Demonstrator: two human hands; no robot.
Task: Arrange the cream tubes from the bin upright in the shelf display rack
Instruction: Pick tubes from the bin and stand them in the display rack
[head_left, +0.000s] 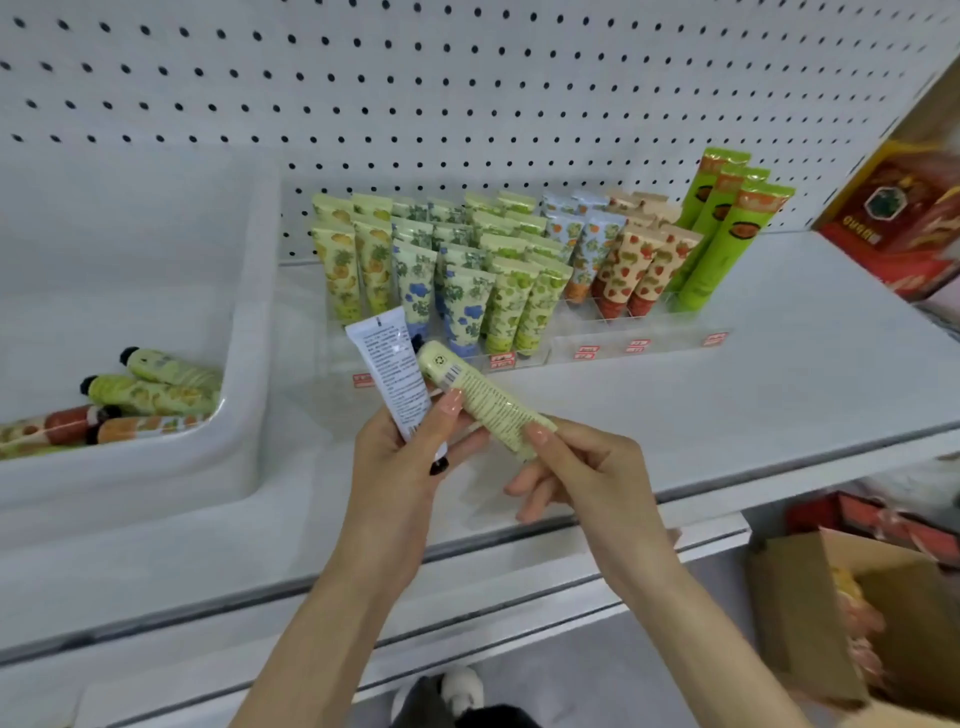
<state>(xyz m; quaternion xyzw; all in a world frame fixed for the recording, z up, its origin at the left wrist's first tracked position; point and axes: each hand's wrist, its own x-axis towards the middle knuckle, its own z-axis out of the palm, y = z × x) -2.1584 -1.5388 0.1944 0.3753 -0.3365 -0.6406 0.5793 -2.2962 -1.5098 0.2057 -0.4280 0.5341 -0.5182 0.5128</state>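
My left hand (402, 457) grips a white cream tube (392, 371) with its crimped end up and its black cap down by my palm. My right hand (582, 467) holds the lower end of a pale yellow-green tube (478, 397), tilted up to the left; my left thumb also rests on it. Both hands hover over the shelf just in front of the clear display rack (631, 345), where several patterned tubes (470, 270) stand upright in rows. The white bin (244, 364) at the left holds several tubes (145, 397) lying flat.
A pegboard wall (467, 93) backs the white shelf (753, 384). Tall green tubes (724, 228) stand at the rack's right end. A red box (904, 218) sits at the far right. Cardboard boxes (841, 613) lie below on the right.
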